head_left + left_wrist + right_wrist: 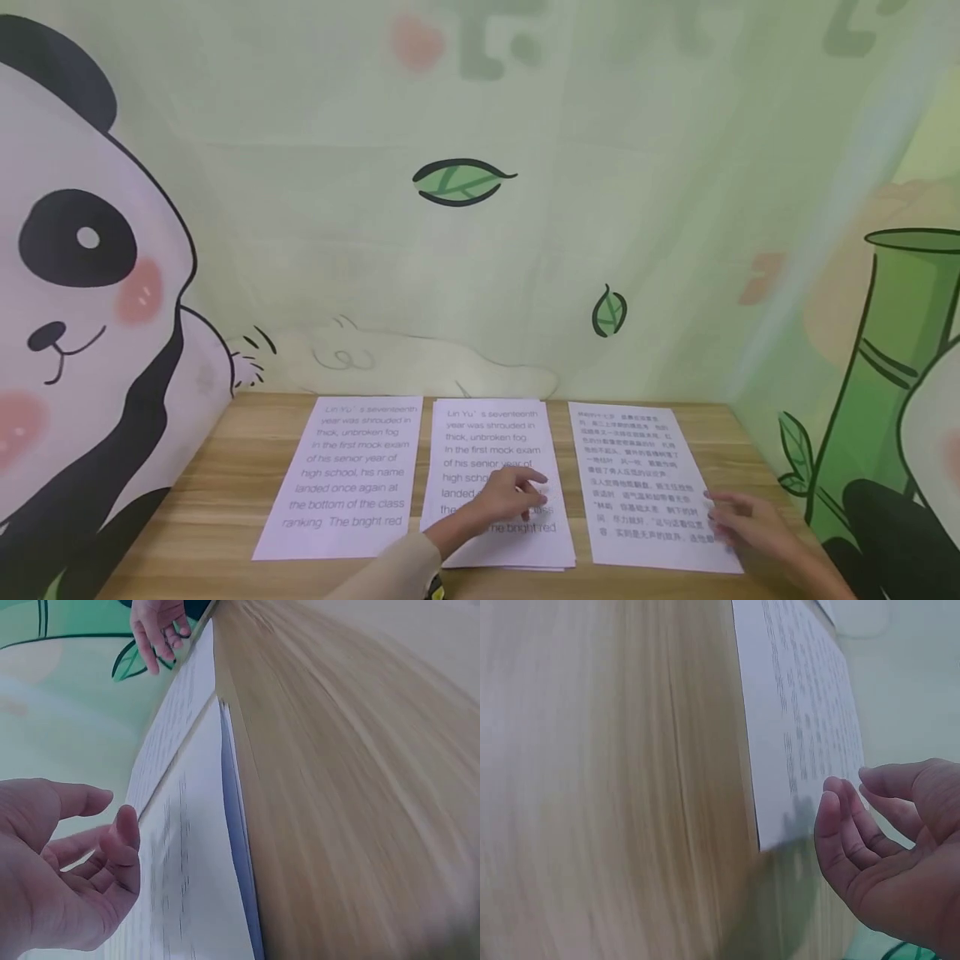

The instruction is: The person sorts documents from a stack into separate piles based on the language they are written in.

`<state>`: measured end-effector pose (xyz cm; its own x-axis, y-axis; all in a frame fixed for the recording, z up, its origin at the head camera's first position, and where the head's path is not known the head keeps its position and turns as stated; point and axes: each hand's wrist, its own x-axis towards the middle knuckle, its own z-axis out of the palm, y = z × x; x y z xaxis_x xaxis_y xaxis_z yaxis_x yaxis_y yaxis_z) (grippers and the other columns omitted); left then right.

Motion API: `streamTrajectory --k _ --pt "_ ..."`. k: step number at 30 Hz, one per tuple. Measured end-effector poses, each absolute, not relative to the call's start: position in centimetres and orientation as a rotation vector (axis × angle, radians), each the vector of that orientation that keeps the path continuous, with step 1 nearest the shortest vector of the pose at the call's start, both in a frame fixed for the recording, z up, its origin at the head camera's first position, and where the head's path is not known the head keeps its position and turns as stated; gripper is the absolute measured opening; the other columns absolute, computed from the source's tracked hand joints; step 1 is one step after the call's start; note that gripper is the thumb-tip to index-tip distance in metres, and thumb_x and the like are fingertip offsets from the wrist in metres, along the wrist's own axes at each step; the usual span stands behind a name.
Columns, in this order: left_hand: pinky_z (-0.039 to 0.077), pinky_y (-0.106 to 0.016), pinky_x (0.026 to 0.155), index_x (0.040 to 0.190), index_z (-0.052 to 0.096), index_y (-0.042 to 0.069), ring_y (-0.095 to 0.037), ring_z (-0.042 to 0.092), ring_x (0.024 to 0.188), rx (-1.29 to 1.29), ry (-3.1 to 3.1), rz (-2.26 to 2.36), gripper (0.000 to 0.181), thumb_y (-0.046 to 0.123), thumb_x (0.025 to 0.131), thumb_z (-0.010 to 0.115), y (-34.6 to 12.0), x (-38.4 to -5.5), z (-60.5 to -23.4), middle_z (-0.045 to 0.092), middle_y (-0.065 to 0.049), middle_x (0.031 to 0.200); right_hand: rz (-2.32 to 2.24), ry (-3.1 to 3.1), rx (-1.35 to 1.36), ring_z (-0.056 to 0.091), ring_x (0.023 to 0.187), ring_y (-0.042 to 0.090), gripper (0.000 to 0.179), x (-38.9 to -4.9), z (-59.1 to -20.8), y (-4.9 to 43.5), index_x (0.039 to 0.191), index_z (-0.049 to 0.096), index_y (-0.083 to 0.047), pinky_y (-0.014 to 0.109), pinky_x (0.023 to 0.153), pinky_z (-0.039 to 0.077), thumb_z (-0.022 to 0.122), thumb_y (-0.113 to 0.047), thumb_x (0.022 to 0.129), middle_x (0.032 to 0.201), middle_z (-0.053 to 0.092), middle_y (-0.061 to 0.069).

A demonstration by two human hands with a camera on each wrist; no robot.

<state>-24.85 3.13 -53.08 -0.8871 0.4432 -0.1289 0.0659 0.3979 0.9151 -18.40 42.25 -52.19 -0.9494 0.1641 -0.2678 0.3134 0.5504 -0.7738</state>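
Note:
Three places with printed paper lie in a row on the wooden table. An English text sheet (341,467) is at the left. In the middle, a pile of English sheets (487,435) has slightly offset edges, and its lower edges stand a little apart in the left wrist view. A sheet with Chinese text (637,475) lies at the right. My left hand (512,493) hovers over the middle pile, fingers loosely bent and holding nothing. Beside the Chinese sheet's right edge is my right hand (753,525), its fingers loosely curved around no object; whether a fingertip touches the paper I cannot tell.
The wooden tabletop (202,483) shows around the papers. Behind it hangs a pale green backdrop (337,250) printed with a panda, leaves and bamboo. A light sleeve (397,567) covers the left forearm.

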Motion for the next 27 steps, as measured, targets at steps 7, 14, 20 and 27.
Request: streamTrajectory --k 7,14,20,27 --pt "0.047 -0.025 0.059 0.123 0.071 0.004 -0.015 0.065 0.068 0.401 2.332 1.510 0.034 0.015 0.091 0.071 -2.1 -25.2 -53.5 0.070 -0.006 0.088 -1.387 2.582 0.282 0.067 0.082 0.015 0.045 -19.0 -51.9 39.2 0.138 0.053 0.011 0.029 0.069 0.059 0.060 -0.009 0.098 0.094 0.071 0.007" --pt "0.045 -0.025 0.058 0.126 0.069 0.003 -0.014 0.064 0.069 0.273 2.377 1.506 0.037 0.017 0.091 0.070 -9.1 -24.2 -53.5 0.070 -0.006 0.090 -1.422 2.506 0.104 0.067 0.080 0.015 0.044 -19.3 -52.2 35.9 0.137 0.054 0.012 0.030 0.069 0.060 0.061 -0.011 0.099 0.094 0.073 0.007" --pt "0.043 -0.024 0.056 0.126 0.068 0.000 -0.014 0.063 0.068 0.181 2.431 1.500 0.039 0.016 0.091 0.070 -12.5 -23.4 -53.1 0.069 -0.007 0.092 -1.475 2.395 -0.101 0.070 0.082 0.015 0.049 -20.0 -52.4 33.5 0.140 0.049 0.013 0.029 0.069 0.061 0.060 -0.014 0.101 0.100 0.075 0.009" --pt "0.048 -0.027 0.064 0.131 0.064 -0.003 -0.015 0.064 0.069 0.148 2.454 1.466 0.046 0.015 0.089 0.071 -13.3 -22.8 -53.7 0.070 -0.005 0.095 -1.509 2.286 -0.141 0.071 0.084 0.015 0.054 -21.4 -53.2 29.3 0.144 0.045 0.012 0.031 0.073 0.062 0.060 -0.018 0.101 0.101 0.074 0.006"
